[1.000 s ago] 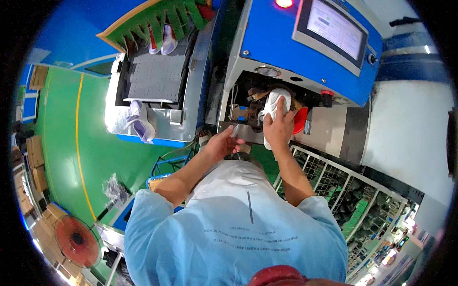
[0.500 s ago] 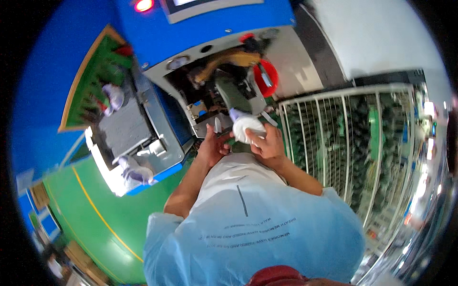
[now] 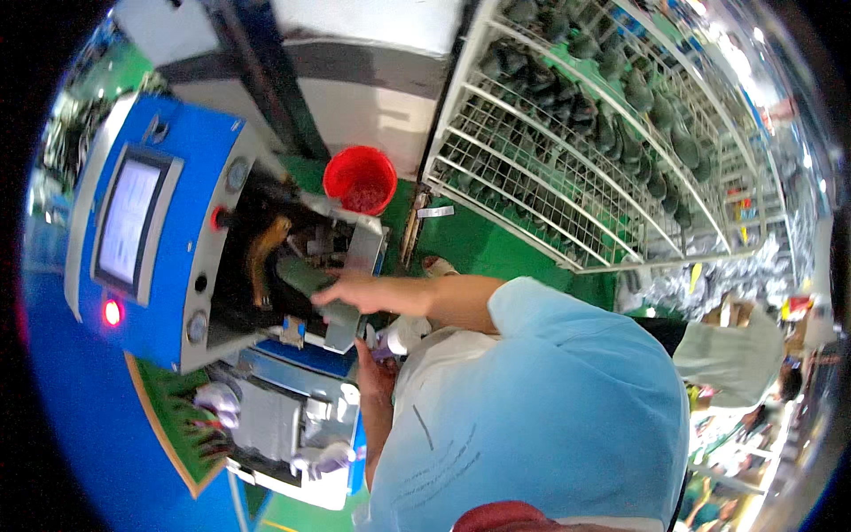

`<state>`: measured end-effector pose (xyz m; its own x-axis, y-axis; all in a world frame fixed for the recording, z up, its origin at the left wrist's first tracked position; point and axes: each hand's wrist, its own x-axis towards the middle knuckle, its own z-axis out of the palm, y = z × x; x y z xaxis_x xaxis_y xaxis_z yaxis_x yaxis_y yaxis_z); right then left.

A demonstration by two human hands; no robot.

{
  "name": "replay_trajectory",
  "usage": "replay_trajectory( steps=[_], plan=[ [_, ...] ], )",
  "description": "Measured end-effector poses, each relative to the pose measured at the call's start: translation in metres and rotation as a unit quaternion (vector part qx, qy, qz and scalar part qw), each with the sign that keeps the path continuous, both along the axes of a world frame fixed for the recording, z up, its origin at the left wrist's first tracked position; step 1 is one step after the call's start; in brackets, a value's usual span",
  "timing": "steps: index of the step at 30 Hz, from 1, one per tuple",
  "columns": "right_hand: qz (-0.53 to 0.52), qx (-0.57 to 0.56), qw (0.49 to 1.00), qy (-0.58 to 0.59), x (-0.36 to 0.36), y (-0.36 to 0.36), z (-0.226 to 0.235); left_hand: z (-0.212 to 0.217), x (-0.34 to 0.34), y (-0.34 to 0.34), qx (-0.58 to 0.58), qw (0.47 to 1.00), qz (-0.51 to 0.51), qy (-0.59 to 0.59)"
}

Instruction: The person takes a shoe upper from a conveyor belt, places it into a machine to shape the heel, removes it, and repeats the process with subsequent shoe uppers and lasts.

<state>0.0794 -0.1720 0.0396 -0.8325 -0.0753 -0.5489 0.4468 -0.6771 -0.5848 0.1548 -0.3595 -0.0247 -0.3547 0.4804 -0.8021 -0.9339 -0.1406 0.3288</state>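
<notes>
A blue and grey machine (image 3: pixel 168 257) with an open work bay stands at the left. My right hand (image 3: pixel 344 289) reaches into the bay, its fingers stretched flat on a grey-green piece (image 3: pixel 310 277) mounted there. My left hand (image 3: pixel 374 362) stays close to my chest and grips a white piece (image 3: pixel 401 337) with a purplish edge. My light blue shirt (image 3: pixel 532 408) fills the lower middle of the view.
A red bucket (image 3: pixel 359 180) sits on the green floor behind the machine. A white wire rack (image 3: pixel 576 133) full of dark shoe parts spans the top right. A grey machine (image 3: pixel 275 426) with white pieces stands at the lower left. Another person (image 3: pixel 736 355) is at the right.
The view has swung round, so the machine now lies to the left. My right hand left the white piece and reached into the bay. My left hand now has the white piece.
</notes>
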Motion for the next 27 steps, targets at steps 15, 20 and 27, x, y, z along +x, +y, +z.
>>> replay_trajectory(
  steps=[15, 20, 27],
  plan=[
    [-0.457, 0.081, 0.886, 0.011, 0.343, 0.323, 0.046, -0.019, -0.059, 0.263, -0.119, 0.975, -0.149, 0.109],
    [-0.728, 0.002, 0.678, 0.102, 0.485, 0.399, 0.053, 0.015, -0.137, 0.384, -0.191, 0.959, -0.077, 0.195],
    [-0.717, -0.090, 0.653, 0.224, 0.601, 0.534, 0.006, 0.041, -0.212, 0.441, -0.169, 0.965, -0.082, 0.184]
  ],
)
